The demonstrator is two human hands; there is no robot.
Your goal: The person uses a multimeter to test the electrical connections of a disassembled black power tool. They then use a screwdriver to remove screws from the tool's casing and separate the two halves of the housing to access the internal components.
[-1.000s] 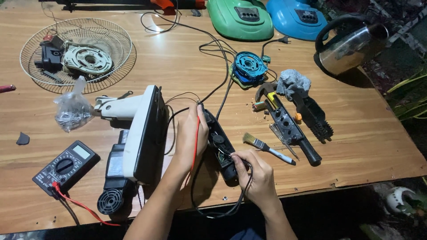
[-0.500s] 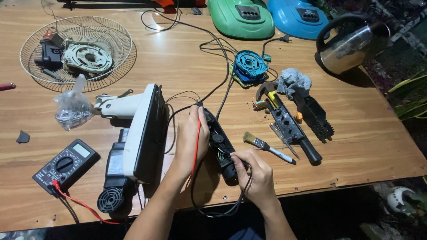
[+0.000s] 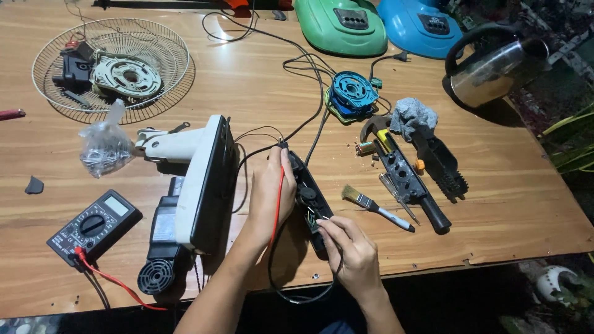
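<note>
My left hand (image 3: 270,193) rests on the wooden table (image 3: 260,86) and holds a red probe lead (image 3: 278,204) against the open black switch panel (image 3: 307,196) of a fan. Just below, my right hand (image 3: 351,256) pinches a black probe, its tip touching the panel's lower part. The red and black leads run from a black multimeter (image 3: 93,226) at the lower left. The white and black fan base (image 3: 201,182) lies on its side left of my left hand.
A wire fan guard (image 3: 167,59) holding a motor sits at the back left, a plastic bag (image 3: 105,145) near it. Right of the panel lie a small brush (image 3: 374,207), a hammer (image 3: 396,167), a blue coil (image 3: 352,93) and a kettle (image 3: 495,62). Green and blue housings stand at the far edge.
</note>
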